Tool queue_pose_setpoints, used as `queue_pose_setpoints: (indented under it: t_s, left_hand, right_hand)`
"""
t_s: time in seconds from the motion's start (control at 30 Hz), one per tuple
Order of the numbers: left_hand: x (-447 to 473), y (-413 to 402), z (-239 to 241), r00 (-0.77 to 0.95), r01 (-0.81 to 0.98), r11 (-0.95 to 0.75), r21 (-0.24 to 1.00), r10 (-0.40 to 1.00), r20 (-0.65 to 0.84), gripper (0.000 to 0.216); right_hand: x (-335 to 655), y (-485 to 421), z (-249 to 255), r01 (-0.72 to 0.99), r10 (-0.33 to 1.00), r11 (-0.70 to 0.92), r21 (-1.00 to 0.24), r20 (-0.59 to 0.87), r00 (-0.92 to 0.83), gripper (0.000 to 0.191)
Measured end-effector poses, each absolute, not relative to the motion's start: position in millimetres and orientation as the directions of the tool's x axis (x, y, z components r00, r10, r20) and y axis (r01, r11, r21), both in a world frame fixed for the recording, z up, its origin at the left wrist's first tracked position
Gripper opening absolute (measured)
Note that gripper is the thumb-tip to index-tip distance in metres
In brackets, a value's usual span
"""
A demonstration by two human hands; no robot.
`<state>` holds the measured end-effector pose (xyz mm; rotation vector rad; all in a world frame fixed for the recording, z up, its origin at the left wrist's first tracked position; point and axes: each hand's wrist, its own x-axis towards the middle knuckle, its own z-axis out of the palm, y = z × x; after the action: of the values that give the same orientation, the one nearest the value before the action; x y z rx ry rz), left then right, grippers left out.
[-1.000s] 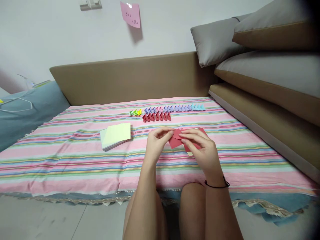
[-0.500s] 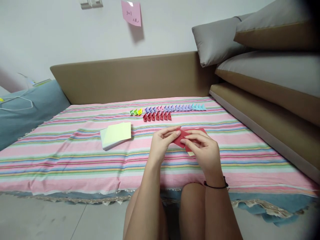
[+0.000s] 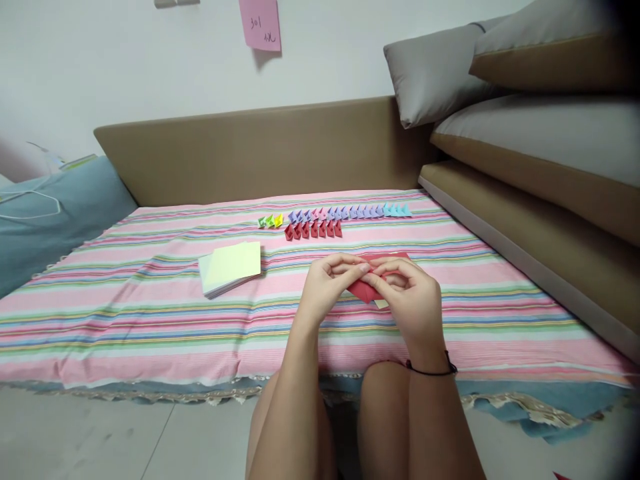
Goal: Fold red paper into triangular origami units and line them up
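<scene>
"What sort of place is this?"

"It looks like a home: you sit at a sofa (image 3: 200, 163) with a padded brown backrest (image 3: 300, 150) and a striped cloth (image 3: 150, 323) spread over its seat."

"What else shows it?"

"To your right, big grey and brown cushions (image 3: 545, 137) are piled up. Ahead of you a pink note (image 3: 261, 25) hangs on a plain white wall (image 3: 340, 53), and the floor (image 3: 100, 433) below is pale tile."
</scene>
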<state>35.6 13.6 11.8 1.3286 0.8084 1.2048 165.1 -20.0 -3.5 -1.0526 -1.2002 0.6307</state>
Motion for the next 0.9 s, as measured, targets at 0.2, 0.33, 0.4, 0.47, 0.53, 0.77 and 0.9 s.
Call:
queue_pose_setpoints:
  t_s: [0.2,0.33,0.4,0.47,0.53,0.77,0.9]
  left_hand:
    - [34.6,14.2,11.7,0.157,-0.150,-0.158,0.976,0.971,0.181,0.024]
    - [34.7,13.5,12.8,0.146,-0.158,-0.187,0.970,0.967,0.210,0.021]
    - [34.6,12.5,13.9,0.172,-0.170,-0.200,0.965,0.958,0.229,0.020]
    - [34.2,11.3,15.1,0.205,-0.177,-0.207,0.962,0.948,0.242,0.021]
    - [33.9,10.2,16.2,0.232,-0.180,-0.209,0.961,0.941,0.248,0.022]
    - [35.2,9.6,17.1,0.240,-0.197,-0.230,0.953,0.931,0.274,0.017]
    - [36.0,9.4,17.1,0.263,-0.188,-0.230,0.955,0.925,0.274,0.018]
  right_hand:
    - [163.7,-20.2,-1.7,0.099,0.875,0.406,-0.908,0.418,0.244,0.018]
    - [164.5,-20.0,0.2,0.043,0.880,0.423,-0.905,0.421,0.221,0.014]
    - [165.2,-20.0,0.7,0.057,0.873,0.429,-0.901,0.430,0.232,0.014]
    - [165.7,-20.0,0.6,0.082,0.865,0.432,-0.898,0.438,0.246,0.014]
    - [166.0,-20.0,0.4,0.095,0.858,0.430,-0.898,0.439,0.266,0.013]
    - [165.2,-21.5,1.7,0.117,0.817,0.465,-0.877,0.477,0.323,0.009]
    - [164.5,-22.1,2.8,0.172,0.796,0.471,-0.865,0.501,0.339,0.008]
